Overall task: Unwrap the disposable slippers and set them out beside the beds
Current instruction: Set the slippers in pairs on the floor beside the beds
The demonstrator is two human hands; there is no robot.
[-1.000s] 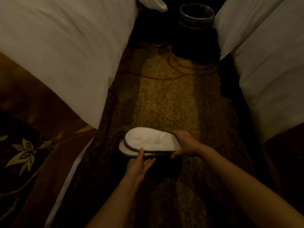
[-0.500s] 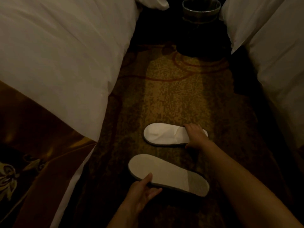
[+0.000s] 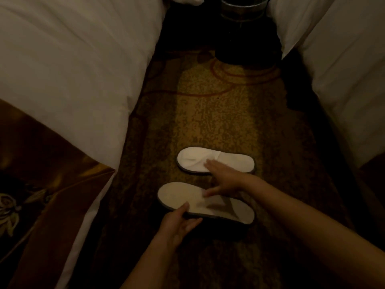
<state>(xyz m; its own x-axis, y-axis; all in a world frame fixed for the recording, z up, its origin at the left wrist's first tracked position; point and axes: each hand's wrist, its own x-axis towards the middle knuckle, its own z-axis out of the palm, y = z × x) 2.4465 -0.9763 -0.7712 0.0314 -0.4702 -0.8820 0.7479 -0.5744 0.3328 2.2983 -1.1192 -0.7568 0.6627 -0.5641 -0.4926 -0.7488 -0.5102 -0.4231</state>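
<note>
the left bed (image 3: 73,69), under white linen, lies well off to the left of the fingers, and a brown and gold bed runner (image 3: 41,163) crosses its nearer end. on the patterned carpet (image 3: 208,122) between the beds, the left hand (image 3: 177,226) pinches the near slipper (image 3: 187,199) by its nearer long edge: the thumb lies on top and the curled fingers (image 3: 191,223) tuck beneath. this slipper shows a flat, pale face upward, with its rounded toe pointing left. just beyond it, apart from it and parallel, the far slipper (image 3: 216,162) rests on the carpet with its white strap up and its toe also to the left. the right hand (image 3: 225,180) is spread and holds nothing, its fingers (image 3: 208,163) blurred. some reach over the far slipper's middle and one points down at the near slipper; whether they touch either cannot be told. a dark waste bin (image 3: 241,5) stands well beyond both hands. the right bed (image 3: 343,80) is well off to their right.
</note>
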